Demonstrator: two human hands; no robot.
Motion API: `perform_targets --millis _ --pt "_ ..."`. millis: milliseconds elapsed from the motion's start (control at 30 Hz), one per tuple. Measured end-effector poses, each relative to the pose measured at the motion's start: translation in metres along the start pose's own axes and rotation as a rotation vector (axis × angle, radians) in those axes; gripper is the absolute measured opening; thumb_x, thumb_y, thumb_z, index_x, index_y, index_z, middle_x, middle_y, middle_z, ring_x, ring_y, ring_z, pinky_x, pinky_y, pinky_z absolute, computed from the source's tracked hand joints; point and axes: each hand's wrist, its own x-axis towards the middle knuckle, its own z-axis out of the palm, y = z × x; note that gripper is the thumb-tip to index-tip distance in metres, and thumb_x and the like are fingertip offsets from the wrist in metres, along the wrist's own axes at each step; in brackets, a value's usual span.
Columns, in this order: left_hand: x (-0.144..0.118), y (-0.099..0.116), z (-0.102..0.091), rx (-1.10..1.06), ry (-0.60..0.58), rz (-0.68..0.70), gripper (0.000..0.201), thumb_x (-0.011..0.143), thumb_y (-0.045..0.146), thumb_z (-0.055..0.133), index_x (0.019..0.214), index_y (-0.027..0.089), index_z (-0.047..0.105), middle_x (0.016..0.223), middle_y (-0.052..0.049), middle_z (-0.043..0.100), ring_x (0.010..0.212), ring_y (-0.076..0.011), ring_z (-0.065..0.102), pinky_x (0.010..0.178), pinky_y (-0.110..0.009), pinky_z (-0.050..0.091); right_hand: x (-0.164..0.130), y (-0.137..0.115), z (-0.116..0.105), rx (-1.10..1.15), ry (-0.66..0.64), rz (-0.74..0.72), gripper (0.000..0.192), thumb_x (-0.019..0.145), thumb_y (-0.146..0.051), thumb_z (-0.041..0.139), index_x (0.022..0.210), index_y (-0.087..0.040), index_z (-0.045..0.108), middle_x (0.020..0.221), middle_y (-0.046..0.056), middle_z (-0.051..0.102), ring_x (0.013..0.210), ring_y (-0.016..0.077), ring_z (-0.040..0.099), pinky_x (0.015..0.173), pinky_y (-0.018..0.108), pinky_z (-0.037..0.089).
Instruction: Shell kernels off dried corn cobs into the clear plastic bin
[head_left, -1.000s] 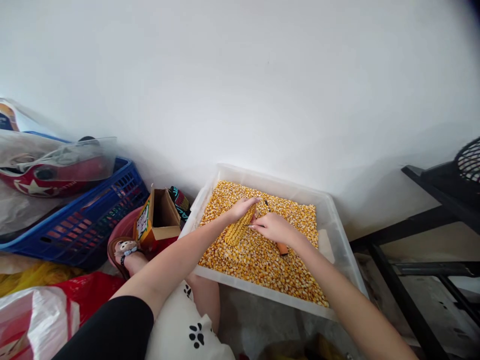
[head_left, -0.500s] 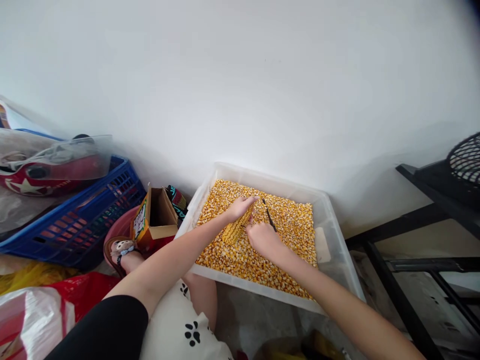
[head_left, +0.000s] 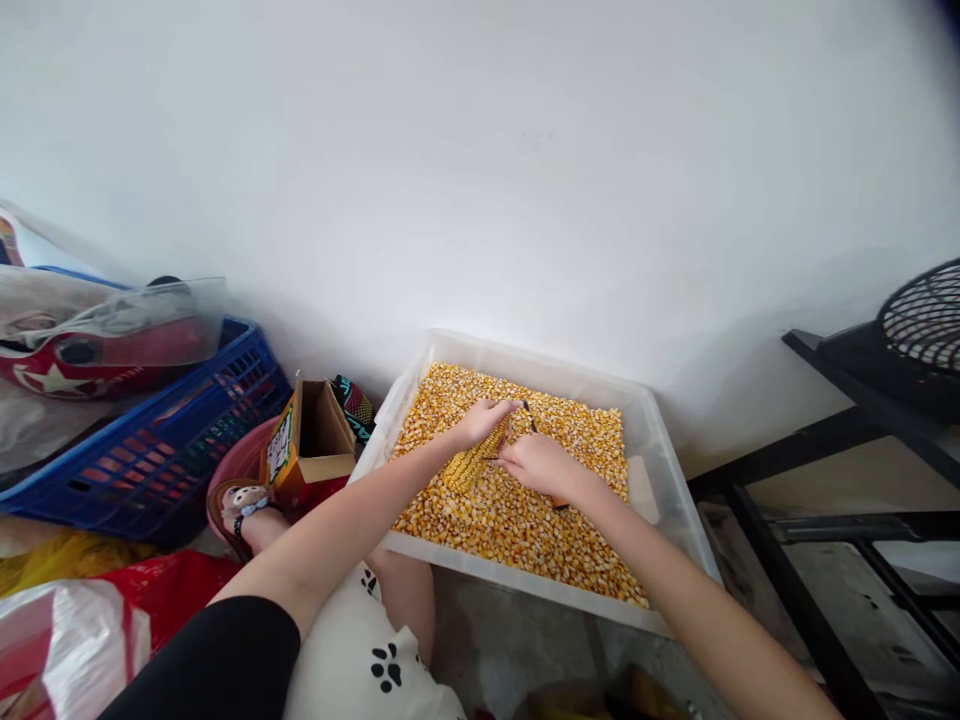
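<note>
My left hand (head_left: pixel 486 422) is wrapped round the upper end of a yellow corn cob (head_left: pixel 465 468), which slants down toward me over loose kernels. My right hand (head_left: pixel 536 463) is closed just right of the cob. A thin dark tip (head_left: pixel 491 459) sticks out from its fingers toward the cob; the rest of that tool is hidden in the hand. Behind the right hand, a slim black piece (head_left: pixel 530 417) shows against the kernels. A small orange and black bit (head_left: pixel 559 502) peeks out below the hand. Corn kernels (head_left: pixel 517 535) cover the bottom of a clear plastic bin (head_left: pixel 660 455).
A white wall rises behind the bin. At left are a blue crate (head_left: pixel 225 400) holding a red helmet (head_left: pixel 97 365), an open cardboard box (head_left: pixel 322 430) and a sandalled foot (head_left: pixel 259 515). A black metal frame (head_left: pixel 780 590) stands close on the right.
My right hand has shifted slightly right and up, and the thin tip now shows at its fingers. The left hand still holds the cob in nearly the same place.
</note>
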Motion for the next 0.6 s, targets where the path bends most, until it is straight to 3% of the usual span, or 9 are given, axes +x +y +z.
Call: perform_targets --millis 333,467,600 --pt "0.003 -0.005 -0.008 -0.156 -0.005 -0.025 0.043 0.077 0.053 0.048 0.057 0.016 0.053 0.043 -0.002 0.053 0.041 -0.0168 0.053 0.047 -0.029 0.043 0.0 0.004 0.009 0.012 0.076 0.112 0.039 0.095 -0.033 0.032 0.096 -0.018 0.068 0.087 0.01 0.07 0.08 0.0191 0.065 0.071 0.026 0.042" --pt "0.004 -0.005 -0.009 -0.155 0.015 -0.039 0.044 0.075 0.056 0.049 0.055 0.017 0.051 0.043 -0.002 0.052 0.041 -0.0168 0.053 0.047 -0.03 0.043 -0.001 -0.006 0.007 -0.033 0.063 0.153 0.039 0.095 -0.028 0.03 0.096 -0.016 0.067 0.088 0.012 0.07 0.083 0.0209 0.066 0.074 0.028 0.045" --pt "0.004 -0.005 -0.006 -0.117 0.069 -0.059 0.044 0.076 0.056 0.047 0.056 0.017 0.05 0.043 -0.001 0.052 0.041 -0.0157 0.052 0.048 -0.029 0.043 -0.003 -0.024 0.009 -0.104 0.031 0.205 0.034 0.091 -0.014 0.032 0.108 -0.01 0.061 0.088 0.017 0.069 0.08 0.0216 0.067 0.07 0.028 0.048"
